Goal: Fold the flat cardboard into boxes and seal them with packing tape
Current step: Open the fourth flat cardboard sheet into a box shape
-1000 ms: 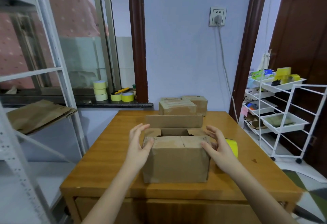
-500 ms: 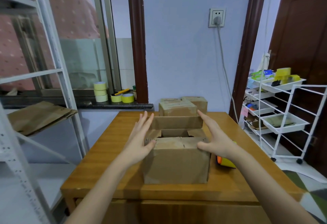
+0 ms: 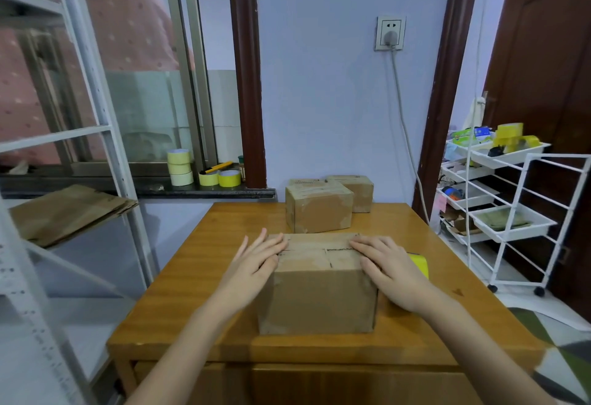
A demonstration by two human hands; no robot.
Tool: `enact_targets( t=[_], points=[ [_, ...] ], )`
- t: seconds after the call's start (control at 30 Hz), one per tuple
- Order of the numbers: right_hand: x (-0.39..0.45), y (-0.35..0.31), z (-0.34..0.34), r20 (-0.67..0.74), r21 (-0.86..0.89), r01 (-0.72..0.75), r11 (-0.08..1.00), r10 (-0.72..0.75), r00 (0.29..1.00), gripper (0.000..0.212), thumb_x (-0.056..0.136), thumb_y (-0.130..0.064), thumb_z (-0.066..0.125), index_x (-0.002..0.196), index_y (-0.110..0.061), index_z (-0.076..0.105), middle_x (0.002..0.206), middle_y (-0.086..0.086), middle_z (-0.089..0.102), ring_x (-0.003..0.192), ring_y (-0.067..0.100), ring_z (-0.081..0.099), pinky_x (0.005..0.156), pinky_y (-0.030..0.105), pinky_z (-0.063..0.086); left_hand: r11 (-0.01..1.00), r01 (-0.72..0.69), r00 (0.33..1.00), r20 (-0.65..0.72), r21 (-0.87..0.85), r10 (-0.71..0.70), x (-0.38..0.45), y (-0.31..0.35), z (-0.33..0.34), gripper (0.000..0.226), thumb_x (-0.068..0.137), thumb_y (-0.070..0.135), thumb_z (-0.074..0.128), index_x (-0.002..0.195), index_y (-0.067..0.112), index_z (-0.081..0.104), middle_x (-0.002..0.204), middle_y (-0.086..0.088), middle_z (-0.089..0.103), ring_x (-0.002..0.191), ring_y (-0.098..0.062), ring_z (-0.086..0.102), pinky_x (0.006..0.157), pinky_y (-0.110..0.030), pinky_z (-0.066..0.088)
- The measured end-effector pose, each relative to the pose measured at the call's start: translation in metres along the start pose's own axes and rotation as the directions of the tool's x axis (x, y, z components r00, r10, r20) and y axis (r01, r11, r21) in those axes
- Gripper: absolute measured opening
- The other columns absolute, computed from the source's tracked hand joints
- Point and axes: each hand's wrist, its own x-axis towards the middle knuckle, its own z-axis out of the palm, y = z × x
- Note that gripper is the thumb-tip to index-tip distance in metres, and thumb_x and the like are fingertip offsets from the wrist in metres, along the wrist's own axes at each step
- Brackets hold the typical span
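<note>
Head view: both hands [image 3: 256,264] [image 3: 388,268] press the cardboard box [image 3: 316,289] flaps flat.

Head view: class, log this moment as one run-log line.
box: flaps closed, untaped | left hand: pressing top | right hand: pressing top | tape roll: beside box

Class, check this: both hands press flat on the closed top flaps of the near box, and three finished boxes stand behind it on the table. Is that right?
Not quite. The head view shows two finished boxes behind, not three. The rest holds: left hand and right hand press the near box flaps shut.

wall socket [image 3: 390,32] (plugged) | white trolley [image 3: 524,212] | metal shelving [image 3: 105,135]
</note>
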Motion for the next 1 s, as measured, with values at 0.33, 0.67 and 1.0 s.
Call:
enact_targets(
  t=[0.33, 0.67, 1.0],
  points=[
    [-0.038, 0.032, -0.031, -0.194, 0.075, -0.053, 0.996, 0.067, 0.979, 0.042, 0.095, -0.021, 0.054, 0.137, -0.022, 0.048, 0.14, -0.011, 0.039, 0.13, 0.003, 0.031, 0.108, 0.028, 0.025, 1.0, -0.01, 1.0, -0.022, -0.01, 0.01, 0.003, -0.003, 0.004, 0.036, 0.104, 0.03, 0.029, 0.139, 0.03, 0.04, 0.146, 0.02, 0.03, 0.142, -0.001, 0.008, 0.116, -0.026, -0.005],
    [-0.097, 0.092, -0.001, -0.052, 0.184, -0.357, 0.916, 0.371, 0.927, 0.052, 0.086, -0.01, 0.066, 0.131, -0.026, 0.047, 0.123, -0.009, 0.052, 0.114, 0.013, 0.051, 0.095, 0.027, 0.043, 1.0, -0.013, 1.0, -0.027, -0.026, 0.012, 0.013, 0.0, 0.011, 0.038, 0.104, 0.025, 0.031, 0.139, 0.026, 0.043, 0.145, 0.018, 0.031, 0.141, -0.001, 0.009, 0.115, -0.025, -0.003],
    [-0.068, 0.101, 0.03, 0.067, 0.221, -0.337, 0.915, 0.331, 0.941, 0.054, 0.078, -0.029, 0.077, 0.126, -0.025, 0.054, 0.119, -0.016, 0.052, 0.112, 0.01, 0.048, 0.092, 0.025, 0.042, 0.996, -0.012, 0.999, -0.032, -0.085, 0.009, 0.012, -0.002, 0.012, 0.036, 0.104, 0.023, 0.033, 0.138, 0.026, 0.046, 0.144, 0.02, 0.033, 0.141, 0.0, 0.01, 0.115, -0.023, -0.001]
  ],
)
